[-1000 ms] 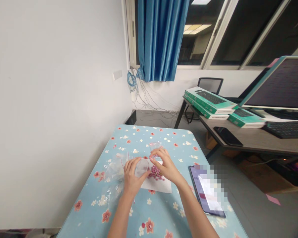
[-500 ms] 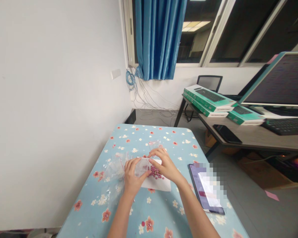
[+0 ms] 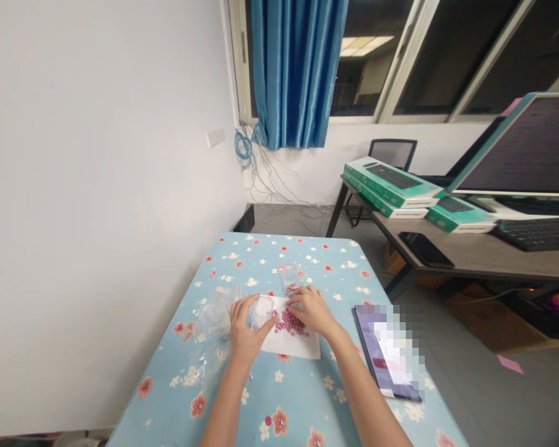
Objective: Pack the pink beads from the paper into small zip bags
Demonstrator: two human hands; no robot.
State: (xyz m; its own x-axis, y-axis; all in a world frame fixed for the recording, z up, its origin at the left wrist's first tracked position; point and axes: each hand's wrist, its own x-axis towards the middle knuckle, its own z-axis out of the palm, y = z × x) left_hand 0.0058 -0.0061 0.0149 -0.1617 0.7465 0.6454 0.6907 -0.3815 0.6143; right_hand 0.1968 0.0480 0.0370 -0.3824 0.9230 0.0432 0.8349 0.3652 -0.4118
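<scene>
My left hand pinches a small clear plastic bag between thumb and fingers, over the left part of a white sheet. A loose spread of pink beads lies on the sheet. At the beads' upper right edge is my right hand, fingers bent down and drawn together; whether a bead is between the fingertips is hidden. Just beyond the sheet lies another clear bag with some pink beads in it. Several crumpled clear bags are left of my left hand.
A large phone lies near the right edge of the flowered table. One round red piece sits near the front. The desk at right holds a black phone and green keyboard boxes. A white wall stands left.
My right hand has moved off the clear bag's opening, right and down to the beads, its fingers drawing in. My left hand keeps the bag, which sits slightly further left.
</scene>
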